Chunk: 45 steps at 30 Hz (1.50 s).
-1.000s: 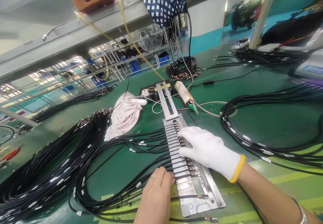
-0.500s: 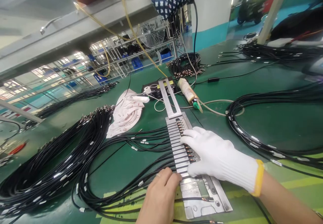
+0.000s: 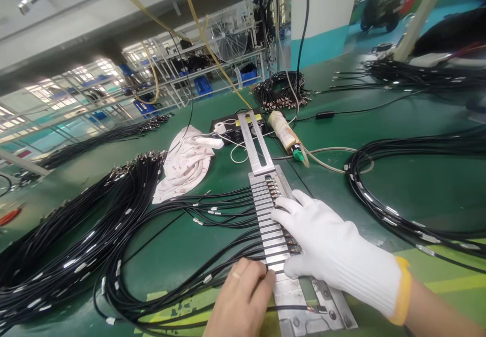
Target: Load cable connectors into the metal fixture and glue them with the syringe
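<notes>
A long metal slotted fixture (image 3: 290, 296) lies on the table with a row of black cables (image 3: 228, 195) laid across it, their stripped ends (image 3: 272, 184) on its right half. My bare left hand (image 3: 243, 296) is at the fixture's left edge, fingers curled and pinched on a black cable near its lower slots. My right hand (image 3: 330, 246), in a white knit glove with a yellow cuff, rests over the cable ends. Its fingers are spread, with the thumb low by the cable my left hand pinches and the fingertips farther up, hiding several ends.
Large bundles of black cable (image 3: 72, 241) lie at the left, with another coil (image 3: 360, 185) at the right. Beyond the fixture are a crumpled pale cloth (image 3: 182, 167), a black control box (image 3: 231, 129) and a wrapped handheld tool (image 3: 283, 129). Yellow hoses (image 3: 208, 48) hang above.
The view has shifted slightly, and the fixture appears a little lower. Both hands keep nearly the same places on the fixture, the left pinching and the right lying over the cable ends.
</notes>
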{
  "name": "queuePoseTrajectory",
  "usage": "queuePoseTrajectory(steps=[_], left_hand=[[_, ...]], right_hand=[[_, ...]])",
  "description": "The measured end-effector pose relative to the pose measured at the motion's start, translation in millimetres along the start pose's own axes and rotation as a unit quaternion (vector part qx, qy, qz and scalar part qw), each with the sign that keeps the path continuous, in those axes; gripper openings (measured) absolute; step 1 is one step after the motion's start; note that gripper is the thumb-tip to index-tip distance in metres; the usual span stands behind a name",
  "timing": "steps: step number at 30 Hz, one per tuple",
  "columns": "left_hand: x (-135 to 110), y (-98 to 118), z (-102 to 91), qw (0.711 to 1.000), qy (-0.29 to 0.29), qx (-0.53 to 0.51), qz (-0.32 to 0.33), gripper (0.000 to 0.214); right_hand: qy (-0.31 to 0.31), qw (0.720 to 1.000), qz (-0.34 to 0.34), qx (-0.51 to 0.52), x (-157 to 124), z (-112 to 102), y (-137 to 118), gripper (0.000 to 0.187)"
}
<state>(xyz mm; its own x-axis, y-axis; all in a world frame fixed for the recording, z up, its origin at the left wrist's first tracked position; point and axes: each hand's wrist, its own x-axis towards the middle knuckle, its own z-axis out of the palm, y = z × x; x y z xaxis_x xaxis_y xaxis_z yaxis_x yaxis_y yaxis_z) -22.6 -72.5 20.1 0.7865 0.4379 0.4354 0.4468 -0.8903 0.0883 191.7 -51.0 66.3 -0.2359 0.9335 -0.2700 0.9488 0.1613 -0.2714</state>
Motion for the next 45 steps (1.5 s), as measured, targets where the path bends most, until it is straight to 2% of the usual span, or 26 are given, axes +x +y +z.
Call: queuePoseTrajectory(steps=[4,8,12,15,18,20,24,30,35,45], left_hand=[[4,1,-2.5,1.0,-0.007,0.018,0.023,0.036],[9,4,-2.7,0.999,-0.024,0.033,0.023,0.044],[5,1,-2.5,0.999,0.009,0.023,0.021,0.036],[-1,-2,-7.6,1.0,0.006,-0.006,-0.008,0.026],[-10,-2,-14.1,0.998,-0.007,-0.027,-0.052,0.022],[-18,-3,-14.7,0.996,-0.038,-0.047,-0.063,0.02],[-33,-5,-5.5,0.988,-0.097,-0.084,-0.081,0.017],[-27,6,-3.0,0.979,-0.037,-0.127,-0.155,0.013],[-18,14,0.6,0.973,0.023,-0.117,-0.198,0.015],[-17,6,6.2,0.992,0.004,-0.042,-0.119,0.017]], right_hand=[[-0.025,1.0,0.009,-0.016,0,-8,-7,0.055],[-0.02,0.999,0.041,-0.023,4,-11,-17,0.058],[-0.004,1.0,0.013,-0.009,7,-6,-14,0.065],[0.033,0.999,-0.002,0.031,8,-2,-7,0.066],[0.099,0.992,-0.006,0.079,9,2,2,0.051],[0.129,0.984,0.013,0.122,10,5,7,0.044],[0.151,0.976,0.044,0.153,16,10,14,0.046],[0.139,0.976,0.064,0.153,18,7,15,0.048],[0.137,0.977,0.069,0.15,17,4,14,0.045],[0.156,0.978,0.042,0.134,16,12,15,0.045]])
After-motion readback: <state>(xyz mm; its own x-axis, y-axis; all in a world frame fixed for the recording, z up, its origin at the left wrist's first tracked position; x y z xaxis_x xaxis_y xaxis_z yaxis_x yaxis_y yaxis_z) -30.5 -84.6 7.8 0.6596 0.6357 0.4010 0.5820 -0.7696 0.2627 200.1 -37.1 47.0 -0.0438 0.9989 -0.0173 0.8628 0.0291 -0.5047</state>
